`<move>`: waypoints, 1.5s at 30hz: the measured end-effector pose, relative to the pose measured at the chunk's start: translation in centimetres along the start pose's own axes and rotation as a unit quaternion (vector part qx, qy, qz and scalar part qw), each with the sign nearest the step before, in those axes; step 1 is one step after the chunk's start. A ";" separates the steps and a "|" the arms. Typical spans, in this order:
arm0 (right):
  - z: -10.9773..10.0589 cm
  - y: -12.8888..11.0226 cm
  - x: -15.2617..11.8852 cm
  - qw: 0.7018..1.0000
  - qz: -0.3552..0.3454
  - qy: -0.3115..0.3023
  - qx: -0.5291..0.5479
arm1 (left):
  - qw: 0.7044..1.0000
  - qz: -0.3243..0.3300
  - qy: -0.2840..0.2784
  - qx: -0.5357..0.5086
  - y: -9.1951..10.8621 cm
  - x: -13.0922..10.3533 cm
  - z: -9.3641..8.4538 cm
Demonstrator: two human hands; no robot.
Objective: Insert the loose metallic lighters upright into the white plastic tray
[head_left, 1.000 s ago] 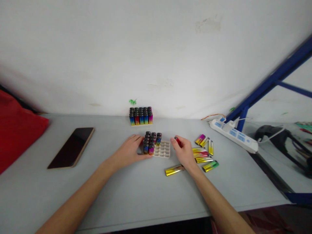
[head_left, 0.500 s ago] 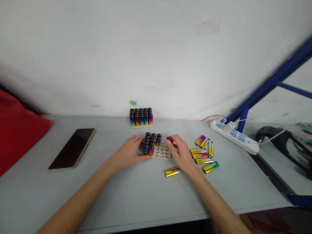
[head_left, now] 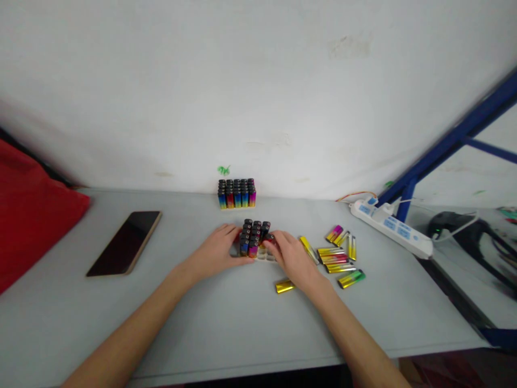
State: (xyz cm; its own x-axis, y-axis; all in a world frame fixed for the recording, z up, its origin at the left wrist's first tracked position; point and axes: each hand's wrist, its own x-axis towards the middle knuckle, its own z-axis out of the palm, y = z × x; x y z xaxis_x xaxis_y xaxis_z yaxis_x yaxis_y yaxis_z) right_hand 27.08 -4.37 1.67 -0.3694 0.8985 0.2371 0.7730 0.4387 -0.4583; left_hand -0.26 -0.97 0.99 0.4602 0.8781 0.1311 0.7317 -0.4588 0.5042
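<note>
A white slotted tray (head_left: pixel 263 256) lies at the table's middle, with several rainbow lighters (head_left: pixel 253 237) standing in its left slots. My left hand (head_left: pixel 220 250) rests against the tray's left side, steadying it. My right hand (head_left: pixel 288 256) covers the tray's right part and holds a red lighter (head_left: pixel 270 237) upright over a slot, beside the standing ones. Several loose yellow and rainbow lighters (head_left: pixel 338 252) lie flat on the table to the right of my right hand. One gold lighter (head_left: pixel 285 286) lies just under my right wrist.
A full tray of lighters (head_left: pixel 237 193) stands by the wall. A dark phone (head_left: pixel 126 242) lies at the left, a red bag (head_left: pixel 28 215) beyond it. A white power strip (head_left: pixel 390 228) and a blue frame (head_left: pixel 448 144) are at the right.
My right hand has moved left with the red lighter, from beside the tray to over its slots. My left hand has stayed at the tray's left side.
</note>
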 end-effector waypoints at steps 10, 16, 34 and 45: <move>-3.9 2.1 -1.8 0.999 0.003 -0.033 0.043 | 1.000 0.011 0.011 0.015 -0.4 0.0 0.2; -6.9 4.3 -7.8 0.995 -0.013 -0.097 0.023 | 1.000 0.014 0.001 0.009 -0.3 0.1 0.1; -6.0 0.7 -3.4 0.850 0.133 0.057 0.506 | 1.000 0.014 0.007 -0.003 -0.4 0.1 0.0; -1.4 0.7 0.7 0.859 0.171 0.032 0.482 | 1.000 0.005 -0.003 -0.012 -0.2 0.1 -0.4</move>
State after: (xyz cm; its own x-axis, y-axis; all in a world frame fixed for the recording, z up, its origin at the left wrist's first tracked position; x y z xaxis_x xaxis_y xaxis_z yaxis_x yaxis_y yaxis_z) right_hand 28.07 -3.50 2.74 -0.1523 0.9881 -0.0198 0.0339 -0.0148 -0.9993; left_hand -0.62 -0.75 1.26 0.4709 0.8725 0.1302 0.7145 -0.4638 0.5238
